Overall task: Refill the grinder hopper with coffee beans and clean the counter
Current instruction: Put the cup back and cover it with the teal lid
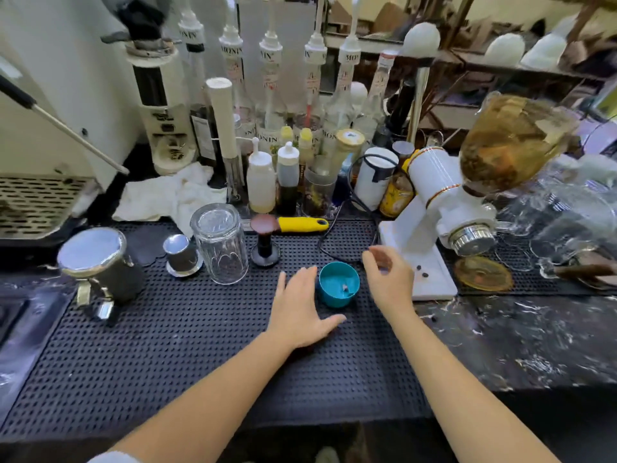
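Indoors, black studded mat [167, 355] on marble counter [521, 335], cluttered café bar, both hands' fingers released.

We see a row of syrup bottles [272, 95] at the back, with squeeze bottles [261, 182] in front. An upturned glass [220, 242] stands beside a steel pitcher [96, 265], and a crumpled white cloth [173, 195] lies behind them.
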A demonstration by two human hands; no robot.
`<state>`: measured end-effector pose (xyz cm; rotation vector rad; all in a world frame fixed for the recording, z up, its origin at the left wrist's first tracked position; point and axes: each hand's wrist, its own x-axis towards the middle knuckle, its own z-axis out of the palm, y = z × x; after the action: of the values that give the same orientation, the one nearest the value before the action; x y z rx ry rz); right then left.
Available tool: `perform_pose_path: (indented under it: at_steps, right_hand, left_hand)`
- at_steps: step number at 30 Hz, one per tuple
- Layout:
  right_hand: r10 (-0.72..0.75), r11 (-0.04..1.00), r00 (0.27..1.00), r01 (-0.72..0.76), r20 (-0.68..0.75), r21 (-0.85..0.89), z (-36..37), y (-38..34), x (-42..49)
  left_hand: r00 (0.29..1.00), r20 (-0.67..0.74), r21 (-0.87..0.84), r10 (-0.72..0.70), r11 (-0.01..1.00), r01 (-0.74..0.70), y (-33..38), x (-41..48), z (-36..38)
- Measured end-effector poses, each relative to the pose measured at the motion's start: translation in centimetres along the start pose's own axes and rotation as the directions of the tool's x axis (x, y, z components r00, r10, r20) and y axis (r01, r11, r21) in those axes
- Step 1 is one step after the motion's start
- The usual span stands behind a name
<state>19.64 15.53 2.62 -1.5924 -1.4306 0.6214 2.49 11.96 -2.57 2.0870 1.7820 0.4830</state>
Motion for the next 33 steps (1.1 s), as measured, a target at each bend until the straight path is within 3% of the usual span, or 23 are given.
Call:
perform_pose_path:
  at_steps: [5, 9, 15, 19, 22, 25, 28, 30, 33]
  right_hand:
    - [-0.106, 0.982, 0.993, 0.114, 0.055, -0.153, -1.2, 3.8, -4.0]
    - [-0.096, 0.946, 0.956, 0.175, 0.278, -0.274, -1.1, 5.8, -4.9]
    - [-0.088, 0.725, 0.847, 0.415, 0.524, -0.55, 0.0, 6.9, -4.5]
    - [-0.044, 0.681, 0.834, 0.428, 0.549, -0.595, 0.5, 7.2, -4.7]
    - [-0.024, 0.68, 0.833, 0.419, 0.553, -0.601, 0.5, 7.5, -4.9]
    - [-0.015, 0.683, 0.837, 0.408, 0.547, -0.606, 0.5, 7.3, -4.7]
    - [0.063, 0.657, 0.853, 0.355, 0.518, -0.665, 1.3, 6.3, -5.1]
    - [0.113, 0.648, 0.881, 0.286, 0.46, -0.706, 2.2, 4.6, -4.9]
    - [-0.015, 0.75, 0.963, 0.189, 0.27, -0.634, 3.8, 1.1, -2.9]
  left_hand:
    - [0.958, -0.165, -0.153, -0.236, 0.965, 0.212, 2.8, 0.7, 1.8]
    - [0.927, -0.178, -0.349, -0.331, 0.902, 0.255, 2.6, 1.0, 0.5]
    - [0.948, -0.249, -0.366, -0.199, 0.926, 0.098, 2.1, 2.4, -6.3]
    - [0.951, -0.308, -0.217, 0.004, 0.973, -0.075, 1.9, 5.4, -11.7]
    - [0.966, -0.218, -0.085, 0.142, 0.983, -0.164, 1.4, 9.0, -15.5]
    - [0.977, -0.042, 0.012, 0.211, 0.978, -0.21, 1.1, 13.8, -19.0]
    - [0.947, 0.108, 0.128, 0.302, 0.941, -0.314, 1.4, 18.8, -21.1]
    - [0.911, 0.184, 0.198, 0.369, 0.894, -0.402, 1.9, 21.9, -21.8]
    - [0.846, 0.304, 0.289, 0.439, 0.803, -0.521, 2.7, 25.6, -22.0]
